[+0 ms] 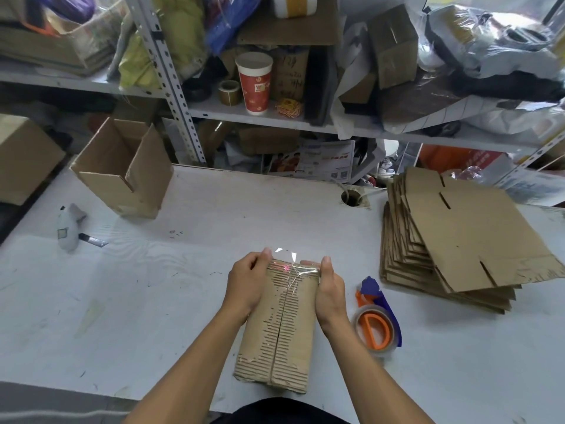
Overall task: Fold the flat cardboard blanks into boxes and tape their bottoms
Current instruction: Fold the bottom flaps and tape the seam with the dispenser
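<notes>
Both hands, left hand (247, 278) and right hand (330, 286), grip closed on the taped box (279, 325); one finished box (122, 169) stands aside; a blank stack (452, 240) remains.

The box (279, 325) hides the fingers of the left hand (246, 281) and right hand (330, 289) behind its sides. The far end of the clear tape (286, 258) is shiny, maybe loose. The picture cuts off both arms.
</notes>
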